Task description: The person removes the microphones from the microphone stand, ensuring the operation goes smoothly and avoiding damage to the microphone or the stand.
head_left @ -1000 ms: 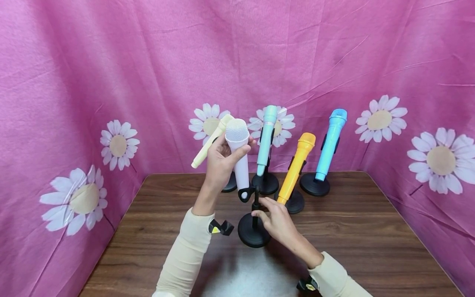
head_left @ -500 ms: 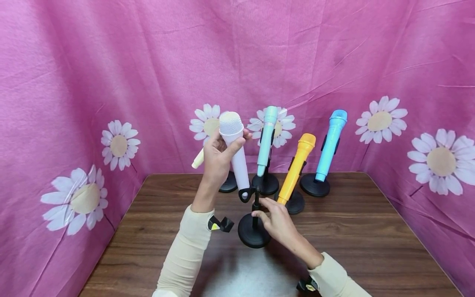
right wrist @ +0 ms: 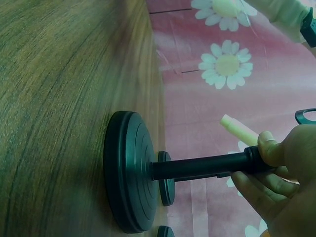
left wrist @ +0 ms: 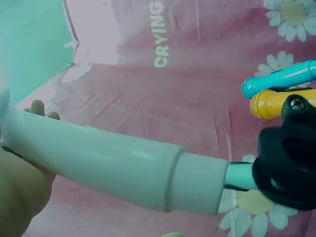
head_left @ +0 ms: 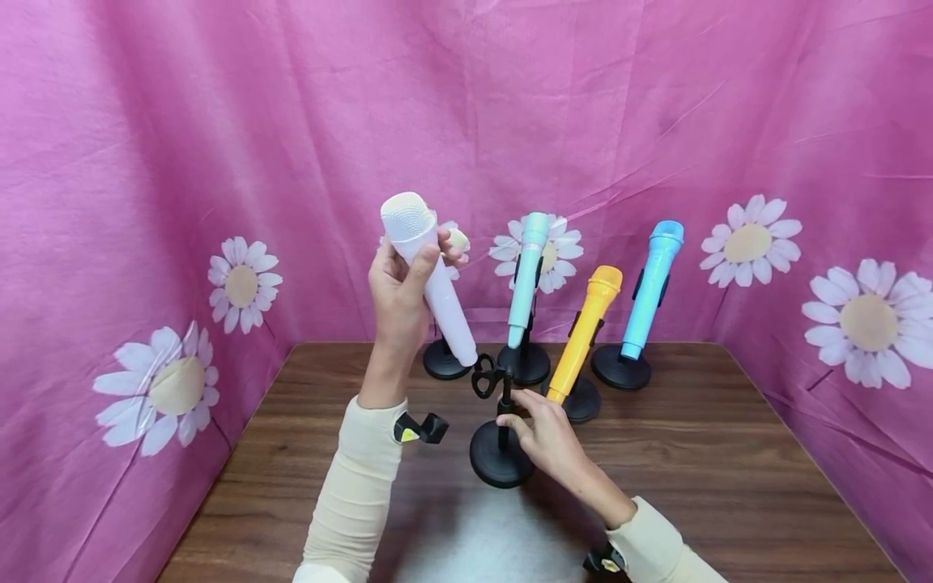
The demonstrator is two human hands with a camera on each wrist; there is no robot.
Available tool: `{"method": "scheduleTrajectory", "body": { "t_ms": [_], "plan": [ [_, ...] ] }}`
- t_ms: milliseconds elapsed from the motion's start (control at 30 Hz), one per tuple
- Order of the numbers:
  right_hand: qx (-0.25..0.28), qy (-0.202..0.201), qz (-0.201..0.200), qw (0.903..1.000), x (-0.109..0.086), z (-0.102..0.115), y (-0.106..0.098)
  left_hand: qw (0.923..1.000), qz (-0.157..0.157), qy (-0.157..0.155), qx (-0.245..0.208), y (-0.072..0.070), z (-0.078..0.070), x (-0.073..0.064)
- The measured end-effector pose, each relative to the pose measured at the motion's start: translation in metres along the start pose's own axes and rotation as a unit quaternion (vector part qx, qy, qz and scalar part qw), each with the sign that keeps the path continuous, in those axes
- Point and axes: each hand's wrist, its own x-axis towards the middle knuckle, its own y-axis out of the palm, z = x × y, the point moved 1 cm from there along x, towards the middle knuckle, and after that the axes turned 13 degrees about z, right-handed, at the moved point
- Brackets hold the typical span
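My left hand (head_left: 397, 304) grips a white microphone (head_left: 450, 316) just below its mesh head, thumb across the front. The microphone leans, head up to the left, its bare lower end just above and left of a black ring holder on a desk stand. In the left wrist view that end (left wrist: 197, 182) points toward the black holder (left wrist: 284, 163), apart from it. My right hand (head_left: 550, 441) pinches the stand's upright between thumb and fingers, at the collar in the right wrist view. The stand's round base (head_left: 501, 468) rests on the table.
Behind stand a mint microphone (head_left: 526, 279), an orange microphone (head_left: 583, 336) and a blue microphone (head_left: 650, 287), each on a black stand. A pale yellow microphone (right wrist: 239, 131) is mostly hidden behind my left hand. A pink flowered cloth (head_left: 350, 121) surrounds the wooden table (head_left: 692, 470).
My left hand has moved up and left, drawing the white microphone's lower end out of the ring holder. The right hand stays on the stand.
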Motion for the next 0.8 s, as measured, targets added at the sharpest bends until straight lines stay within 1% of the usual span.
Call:
{"method": "scheduleTrajectory", "body": {
  "t_ms": [133,333,433,500,567,667,800],
  "plan": [
    [0.002,-0.001,-0.001,1.0,-0.001,0.0,0.002,0.9999,-0.012,0.002,0.001,-0.008,-0.002,-0.001],
    [-0.006,-0.009,-0.006,0.9999,-0.001,-0.001,0.003,0.9998,-0.009,0.008,0.012,-0.019,-0.006,-0.001],
    [-0.004,-0.01,-0.005,0.9999,-0.001,-0.001,0.002,0.9997,-0.013,0.003,0.022,-0.023,-0.009,-0.002],
    [-0.004,-0.01,-0.005,0.9999,-0.001,-0.001,0.002,0.9995,-0.014,-0.006,0.026,-0.025,-0.012,-0.003],
    [-0.005,-0.011,-0.006,0.9999,-0.001,-0.001,0.001,0.9992,-0.012,-0.019,0.032,-0.028,-0.014,-0.004],
    [-0.007,-0.011,-0.01,0.9999,-0.001,-0.001,0.001,0.9991,-0.001,-0.029,0.03,-0.031,-0.017,-0.006],
    [-0.005,-0.012,-0.01,0.9999,-0.001,-0.001,0.001,0.9992,0.014,-0.032,0.018,-0.037,-0.021,-0.01]
  ]
}}
